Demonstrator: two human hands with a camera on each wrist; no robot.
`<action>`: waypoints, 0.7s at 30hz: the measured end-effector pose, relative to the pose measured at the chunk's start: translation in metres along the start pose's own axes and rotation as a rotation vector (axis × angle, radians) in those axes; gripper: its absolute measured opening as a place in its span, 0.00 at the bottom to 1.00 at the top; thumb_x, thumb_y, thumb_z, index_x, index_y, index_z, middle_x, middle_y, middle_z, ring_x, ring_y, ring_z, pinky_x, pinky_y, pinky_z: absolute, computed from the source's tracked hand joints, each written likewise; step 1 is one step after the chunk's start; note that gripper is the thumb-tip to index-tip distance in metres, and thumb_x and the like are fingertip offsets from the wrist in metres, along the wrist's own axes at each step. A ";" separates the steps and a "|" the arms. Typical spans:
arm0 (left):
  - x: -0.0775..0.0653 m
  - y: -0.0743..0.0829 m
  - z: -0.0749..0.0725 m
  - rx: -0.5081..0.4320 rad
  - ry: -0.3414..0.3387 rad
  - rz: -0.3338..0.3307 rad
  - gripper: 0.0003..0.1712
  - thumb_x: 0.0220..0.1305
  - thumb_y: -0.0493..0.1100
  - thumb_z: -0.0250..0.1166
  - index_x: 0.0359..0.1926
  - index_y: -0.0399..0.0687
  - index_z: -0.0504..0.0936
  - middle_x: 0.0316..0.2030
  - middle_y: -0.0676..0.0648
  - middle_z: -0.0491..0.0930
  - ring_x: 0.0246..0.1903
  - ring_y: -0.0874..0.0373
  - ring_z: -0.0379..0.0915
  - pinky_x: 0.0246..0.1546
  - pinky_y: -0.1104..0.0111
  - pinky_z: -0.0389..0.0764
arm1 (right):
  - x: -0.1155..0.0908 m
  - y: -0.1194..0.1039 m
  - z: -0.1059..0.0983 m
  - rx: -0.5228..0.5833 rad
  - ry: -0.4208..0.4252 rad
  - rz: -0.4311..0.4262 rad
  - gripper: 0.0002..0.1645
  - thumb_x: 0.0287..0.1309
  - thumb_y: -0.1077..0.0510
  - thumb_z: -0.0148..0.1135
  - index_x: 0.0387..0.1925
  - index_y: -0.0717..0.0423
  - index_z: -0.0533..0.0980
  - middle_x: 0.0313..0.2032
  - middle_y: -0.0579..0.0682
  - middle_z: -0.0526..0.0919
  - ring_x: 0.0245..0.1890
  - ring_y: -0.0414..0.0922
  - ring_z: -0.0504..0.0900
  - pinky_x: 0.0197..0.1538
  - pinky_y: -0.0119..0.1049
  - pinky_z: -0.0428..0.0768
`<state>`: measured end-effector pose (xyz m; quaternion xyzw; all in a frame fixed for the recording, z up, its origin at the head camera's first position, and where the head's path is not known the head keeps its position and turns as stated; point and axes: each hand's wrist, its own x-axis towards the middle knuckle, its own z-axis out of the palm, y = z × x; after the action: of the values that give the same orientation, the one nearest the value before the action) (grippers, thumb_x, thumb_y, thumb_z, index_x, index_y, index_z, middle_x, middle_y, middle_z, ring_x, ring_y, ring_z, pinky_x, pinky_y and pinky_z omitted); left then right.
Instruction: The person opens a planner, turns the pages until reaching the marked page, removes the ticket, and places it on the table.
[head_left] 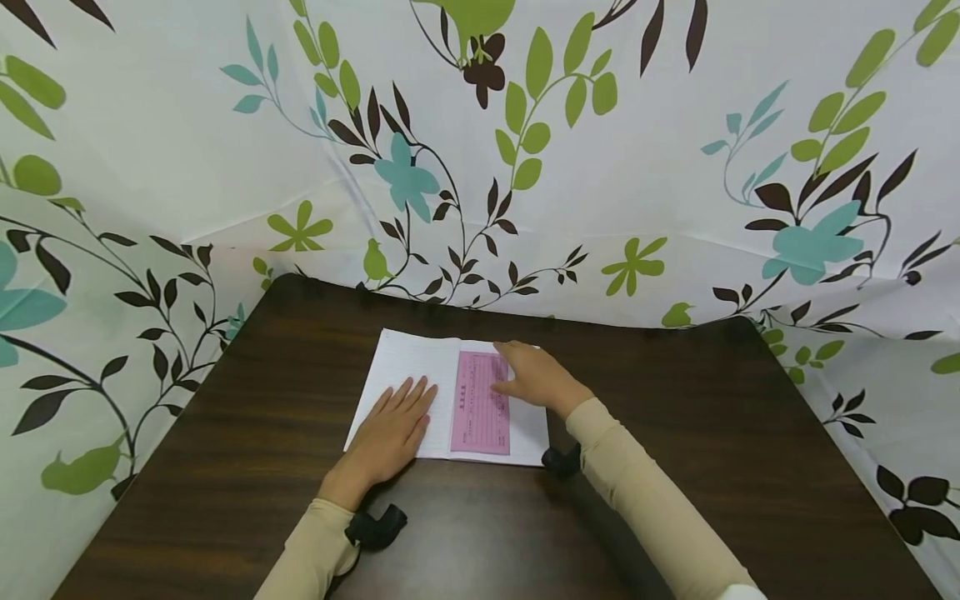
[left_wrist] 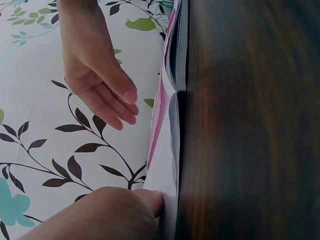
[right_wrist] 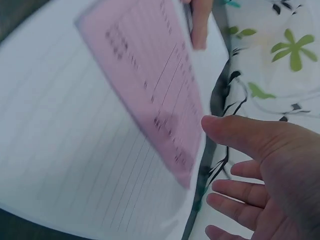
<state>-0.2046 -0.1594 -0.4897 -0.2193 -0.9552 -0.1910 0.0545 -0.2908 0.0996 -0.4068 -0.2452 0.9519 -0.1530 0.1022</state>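
An open notebook [head_left: 420,354] with ruled white pages lies on the table. On its right page is a pink printed slip [head_left: 480,417], lined and lettered. My left hand [head_left: 386,433] rests on the left page with its fingers extended. Above the slip's right side hovers my right hand [head_left: 542,379], its thumb apart from the fingers. The left wrist view shows a gap between that right hand [left_wrist: 97,70] and the pages. In the right wrist view, nothing is between the thumb and fingers of the right hand [right_wrist: 270,170].
The dark wooden table [head_left: 225,467] extends around the notebook on all sides. A white cloth [head_left: 660,192] printed with leaves, flowers and birds hangs behind the table's far edge and along its sides. A black strap piece [head_left: 377,527] is at my left wrist.
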 end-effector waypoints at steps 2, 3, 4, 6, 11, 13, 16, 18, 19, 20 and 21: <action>0.000 0.000 0.000 -0.004 0.007 0.002 0.29 0.81 0.45 0.51 0.77 0.40 0.66 0.76 0.38 0.62 0.77 0.39 0.53 0.77 0.44 0.52 | 0.006 0.001 -0.001 -0.007 -0.008 0.023 0.47 0.64 0.49 0.73 0.75 0.67 0.63 0.72 0.63 0.70 0.73 0.59 0.68 0.74 0.53 0.66; 0.000 0.000 0.000 -0.008 0.005 0.000 0.29 0.81 0.45 0.51 0.77 0.40 0.66 0.76 0.38 0.62 0.77 0.39 0.52 0.77 0.44 0.52 | 0.008 0.002 -0.001 -0.007 -0.011 0.033 0.47 0.64 0.49 0.73 0.75 0.67 0.64 0.72 0.63 0.71 0.73 0.59 0.68 0.74 0.53 0.66; -0.001 0.000 0.000 -0.011 -0.002 -0.004 0.29 0.81 0.45 0.50 0.77 0.40 0.66 0.77 0.38 0.62 0.78 0.39 0.52 0.77 0.44 0.52 | 0.010 0.004 0.000 -0.001 -0.016 0.045 0.47 0.64 0.49 0.73 0.75 0.67 0.64 0.72 0.63 0.70 0.73 0.59 0.68 0.74 0.53 0.66; -0.001 0.000 0.000 -0.018 -0.005 -0.009 0.29 0.81 0.45 0.50 0.77 0.40 0.66 0.77 0.38 0.61 0.78 0.40 0.52 0.77 0.44 0.51 | 0.014 0.005 0.001 0.014 -0.020 0.063 0.47 0.64 0.50 0.73 0.75 0.67 0.64 0.72 0.63 0.70 0.73 0.59 0.67 0.74 0.53 0.66; -0.003 0.000 0.002 -0.016 -0.002 -0.008 0.29 0.81 0.45 0.51 0.77 0.41 0.66 0.77 0.39 0.61 0.78 0.41 0.52 0.77 0.45 0.51 | 0.020 0.009 0.006 0.026 -0.010 0.100 0.51 0.61 0.47 0.75 0.75 0.69 0.62 0.71 0.64 0.70 0.73 0.59 0.68 0.74 0.53 0.67; -0.003 0.000 0.002 -0.018 0.008 0.001 0.29 0.81 0.45 0.51 0.76 0.40 0.67 0.76 0.38 0.62 0.78 0.40 0.52 0.77 0.45 0.52 | 0.021 0.010 0.008 0.017 -0.003 0.110 0.53 0.60 0.46 0.76 0.75 0.70 0.62 0.70 0.65 0.71 0.72 0.59 0.70 0.73 0.53 0.69; -0.005 0.001 0.001 -0.017 0.028 0.012 0.28 0.80 0.44 0.52 0.76 0.40 0.68 0.76 0.38 0.64 0.77 0.39 0.54 0.76 0.43 0.54 | 0.023 0.012 0.009 0.017 0.002 0.116 0.54 0.58 0.45 0.77 0.74 0.71 0.63 0.66 0.65 0.75 0.67 0.60 0.74 0.70 0.54 0.72; -0.005 0.002 0.000 -0.022 0.043 0.017 0.28 0.80 0.43 0.52 0.75 0.39 0.68 0.75 0.37 0.64 0.76 0.39 0.55 0.75 0.43 0.55 | 0.024 0.013 0.010 0.027 0.010 0.120 0.53 0.56 0.46 0.79 0.72 0.71 0.65 0.62 0.64 0.79 0.63 0.59 0.78 0.67 0.54 0.75; -0.005 0.002 -0.001 -0.022 0.049 0.020 0.28 0.79 0.43 0.53 0.75 0.39 0.69 0.75 0.37 0.65 0.76 0.38 0.56 0.75 0.42 0.56 | 0.025 0.014 0.010 0.034 0.012 0.123 0.52 0.56 0.46 0.79 0.72 0.70 0.66 0.60 0.63 0.80 0.61 0.58 0.79 0.66 0.53 0.76; -0.005 0.002 -0.002 -0.021 0.050 0.020 0.28 0.79 0.43 0.53 0.75 0.39 0.69 0.75 0.37 0.65 0.76 0.38 0.56 0.75 0.42 0.56 | 0.026 0.015 0.011 0.042 0.016 0.126 0.52 0.55 0.47 0.80 0.71 0.70 0.67 0.58 0.62 0.81 0.59 0.57 0.80 0.65 0.53 0.77; -0.004 0.002 -0.003 -0.020 0.048 0.019 0.28 0.79 0.43 0.53 0.75 0.39 0.69 0.75 0.37 0.65 0.76 0.38 0.56 0.75 0.42 0.56 | 0.027 0.015 0.011 0.059 0.017 0.131 0.51 0.55 0.48 0.80 0.71 0.70 0.68 0.56 0.61 0.82 0.56 0.56 0.81 0.64 0.52 0.78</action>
<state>-0.1995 -0.1604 -0.4872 -0.2242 -0.9496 -0.2051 0.0772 -0.3172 0.0963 -0.4253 -0.1780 0.9618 -0.1762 0.1110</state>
